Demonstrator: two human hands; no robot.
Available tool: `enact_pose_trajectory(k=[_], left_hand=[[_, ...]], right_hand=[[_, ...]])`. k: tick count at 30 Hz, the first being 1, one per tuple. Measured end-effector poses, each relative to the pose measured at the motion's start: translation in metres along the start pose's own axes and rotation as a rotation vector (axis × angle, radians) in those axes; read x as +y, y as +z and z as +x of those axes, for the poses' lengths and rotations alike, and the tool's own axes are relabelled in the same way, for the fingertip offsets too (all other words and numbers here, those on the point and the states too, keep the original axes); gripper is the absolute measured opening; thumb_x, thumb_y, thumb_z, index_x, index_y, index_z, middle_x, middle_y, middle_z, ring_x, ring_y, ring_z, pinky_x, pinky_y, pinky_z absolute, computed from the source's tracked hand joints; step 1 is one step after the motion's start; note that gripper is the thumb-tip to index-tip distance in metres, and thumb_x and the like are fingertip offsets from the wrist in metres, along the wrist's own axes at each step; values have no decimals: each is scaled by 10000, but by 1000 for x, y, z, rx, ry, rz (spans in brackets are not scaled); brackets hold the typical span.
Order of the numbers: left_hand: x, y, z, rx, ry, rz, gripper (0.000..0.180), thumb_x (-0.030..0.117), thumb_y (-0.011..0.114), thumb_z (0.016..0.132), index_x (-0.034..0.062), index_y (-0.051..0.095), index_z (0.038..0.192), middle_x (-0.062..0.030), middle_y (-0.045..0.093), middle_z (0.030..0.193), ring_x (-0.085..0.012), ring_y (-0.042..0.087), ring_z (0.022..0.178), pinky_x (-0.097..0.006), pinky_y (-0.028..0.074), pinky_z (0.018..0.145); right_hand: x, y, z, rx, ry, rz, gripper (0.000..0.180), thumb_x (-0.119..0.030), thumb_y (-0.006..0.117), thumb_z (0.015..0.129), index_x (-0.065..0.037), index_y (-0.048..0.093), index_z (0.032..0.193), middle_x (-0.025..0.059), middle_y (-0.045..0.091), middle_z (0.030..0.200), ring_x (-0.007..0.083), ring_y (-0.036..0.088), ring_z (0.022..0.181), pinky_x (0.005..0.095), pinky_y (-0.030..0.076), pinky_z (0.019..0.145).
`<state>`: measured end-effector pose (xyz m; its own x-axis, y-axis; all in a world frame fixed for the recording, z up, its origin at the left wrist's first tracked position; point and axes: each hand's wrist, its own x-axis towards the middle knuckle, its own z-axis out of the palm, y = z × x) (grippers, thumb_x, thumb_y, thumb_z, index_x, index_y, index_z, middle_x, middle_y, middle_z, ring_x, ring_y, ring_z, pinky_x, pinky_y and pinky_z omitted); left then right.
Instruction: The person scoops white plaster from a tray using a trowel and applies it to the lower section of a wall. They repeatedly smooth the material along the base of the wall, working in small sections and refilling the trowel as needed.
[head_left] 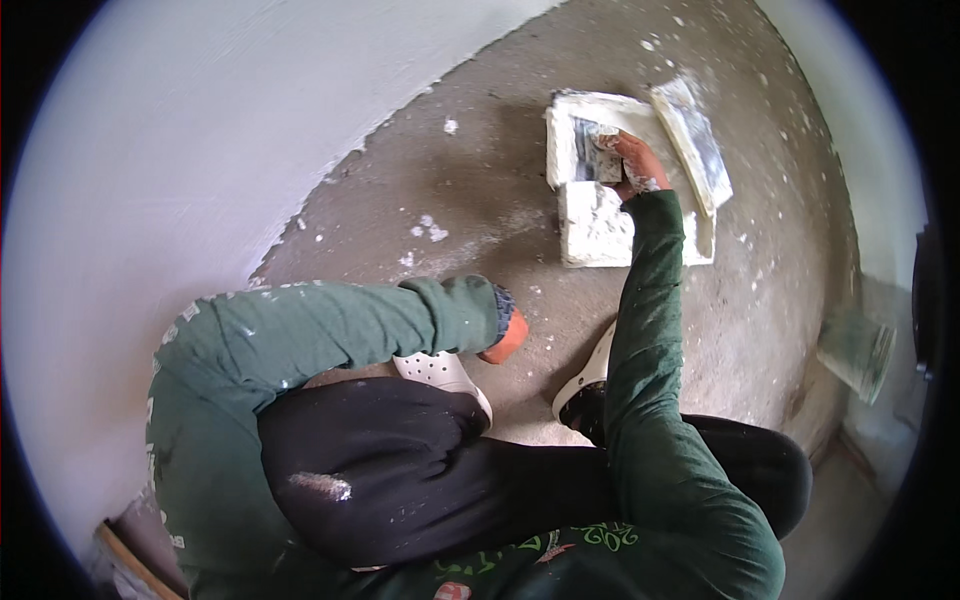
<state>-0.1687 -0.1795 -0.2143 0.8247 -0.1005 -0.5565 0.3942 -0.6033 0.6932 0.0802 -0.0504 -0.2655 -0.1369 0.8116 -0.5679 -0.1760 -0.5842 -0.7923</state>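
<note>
My right hand (643, 165), smeared with white, reaches over a white-coated tray (570, 103) on the floor. Its fingers close around a flat scraper with a grey metal blade (597, 155), which lies over the tray's inside. Thick white paste (597, 225) covers the tray's near part. Along the tray's right side rests a second flat, paste-covered tool (697, 140), tilted and touching the rim. My left hand (506, 337) hangs by my left shoe, below a dark patterned cuff. Its fingers are mostly hidden, and nothing held shows there.
A white wall (200, 130) runs along the left and meets the concrete floor (480, 180), which is spotted with white splashes. At the right stands a greenish translucent container (857, 352) near another wall. My light clogs (447, 380) are planted between me and the tray.
</note>
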Motion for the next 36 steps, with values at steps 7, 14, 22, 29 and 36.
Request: enact_pose_trajectory(k=[7, 14, 22, 29, 36], left_hand=[[1, 29, -21, -169, -100, 44, 168, 125, 640, 640, 85, 679, 798, -133, 635, 742, -284, 581, 630, -425, 474, 602], [-8, 47, -43, -58, -41, -55, 138, 128, 633, 653, 45, 674, 754, -180, 618, 732, -315, 596, 644, -423, 471, 597], [-20, 68, -31, -91, -127, -62, 145, 165, 669, 650, 104, 692, 779, -127, 648, 772, -284, 622, 715, -387, 495, 668], [-30, 80, -42, 15, -40, -193, 153, 123, 610, 664, -18, 664, 688, -219, 609, 688, -345, 604, 613, -435, 479, 571], [-28, 69, -44, 0, -53, -407, 140, 150, 703, 596, 186, 669, 728, -55, 621, 677, -255, 590, 622, -383, 474, 602]], right_hand=[[39, 140, 33, -152, 70, 170, 296, -123, 533, 901, -38, 526, 1184, 43, 631, 909, 151, 592, 748, 326, 470, 576], [83, 217, 76, -8, 128, 69, 443, -154, 566, 880, 9, 441, 1272, 81, 602, 953, 166, 576, 710, 310, 470, 506], [125, 222, 128, 39, -214, -194, 223, -210, 600, 824, 2, 549, 872, 49, 516, 728, 154, 514, 571, 301, 474, 466], [133, 240, 150, 100, -500, -522, 296, -249, 674, 758, 14, 550, 702, 106, 485, 620, 209, 573, 624, 390, 493, 556], [84, 229, 152, -78, -742, -992, 197, -176, 661, 798, 14, 612, 814, 146, 603, 827, 229, 628, 722, 385, 543, 593]])
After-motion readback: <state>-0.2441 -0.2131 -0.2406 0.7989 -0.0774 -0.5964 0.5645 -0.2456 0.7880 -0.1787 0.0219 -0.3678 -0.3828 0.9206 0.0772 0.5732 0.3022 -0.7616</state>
